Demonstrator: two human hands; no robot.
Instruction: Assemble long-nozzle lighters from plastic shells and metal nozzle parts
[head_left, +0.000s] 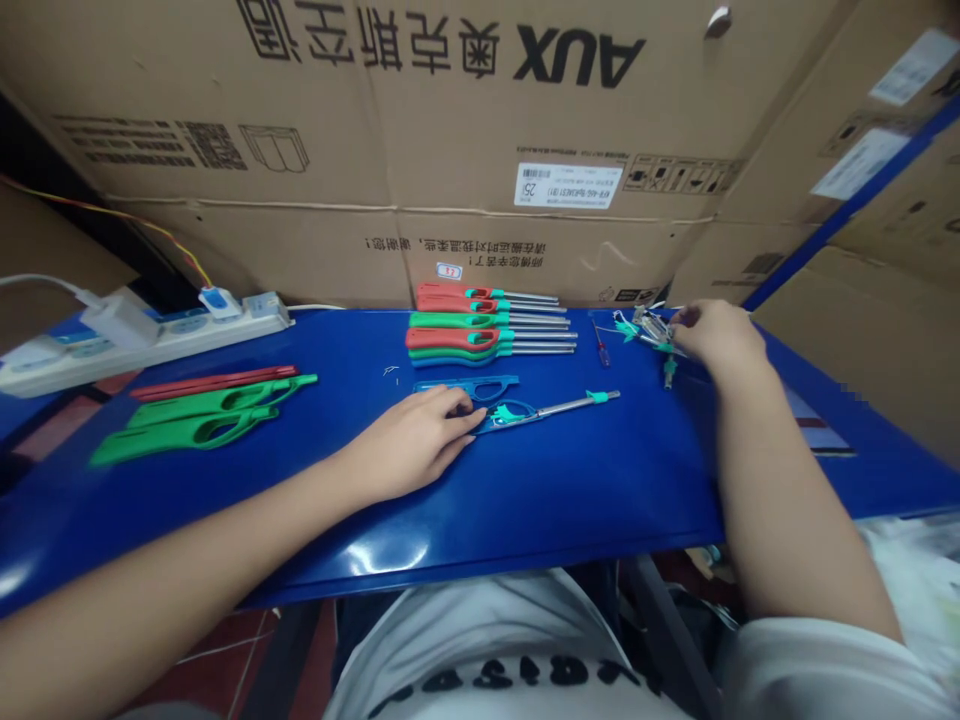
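Note:
My left hand [420, 440] is closed on an opened lighter [510, 414], a long-necked kind with a metal tube pointing right and teal parts showing. Just behind it lies a blue lighter shell half [480, 385]. At the right, my right hand [716, 335] reaches into a small heap of lighter parts [646, 328], metal and teal pieces with thin wires. Its fingertips are bent together at the heap's edge; what lies between them is hidden. A small screwdriver [602, 347] lies left of the heap.
Stacked red, green and blue lighters [454, 340] stand at the back middle. Green and red shell halves [202, 410] lie on the left, before a white power strip [150, 340]. Cardboard [300, 240] walls the back of the blue table [525, 510]. Small metal bits [390, 371] lie nearby.

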